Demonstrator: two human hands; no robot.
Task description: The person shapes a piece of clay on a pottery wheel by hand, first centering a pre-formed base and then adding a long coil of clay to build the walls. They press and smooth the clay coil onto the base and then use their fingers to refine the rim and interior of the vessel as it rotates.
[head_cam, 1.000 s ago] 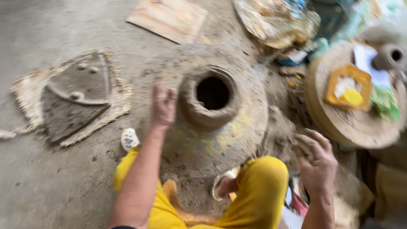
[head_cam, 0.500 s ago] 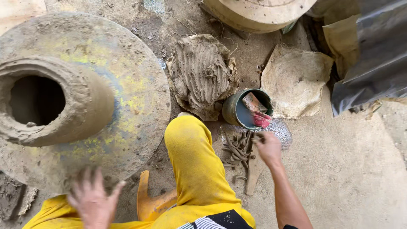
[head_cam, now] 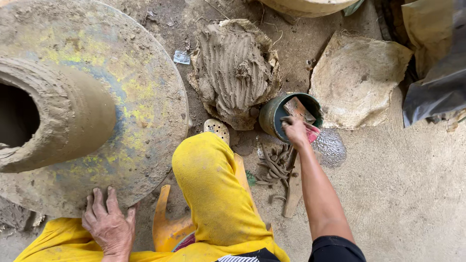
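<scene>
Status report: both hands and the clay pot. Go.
Left hand flat on wheel rim. Right hand gripping something in green bucket. Clay pot on wheel, untouched. Nothing blocking.

Floor (head_cam: 417, 194) was grey concrete, dusty, with wet patch (head_cam: 330, 145) near middle. Burlap sack (head_cam: 357, 80) lay flat on ground, dark plastic sheet (head_cam: 437, 87) at right edge. Soft daylight.

Clay lump (head_cam: 236, 70): ridged with finger grooves — lying on ragged sacking, between wheel and bucket.
Sacking sheet (head_cam: 357, 80): pale, mud-crusted, flat on the floor at right.
Black plastic sheet (head_cam: 437, 90): crumpled, far right edge.
Clay scraps (head_cam: 273, 167): small rolled bits — beside a wooden stick (head_cam: 292, 191).
</scene>
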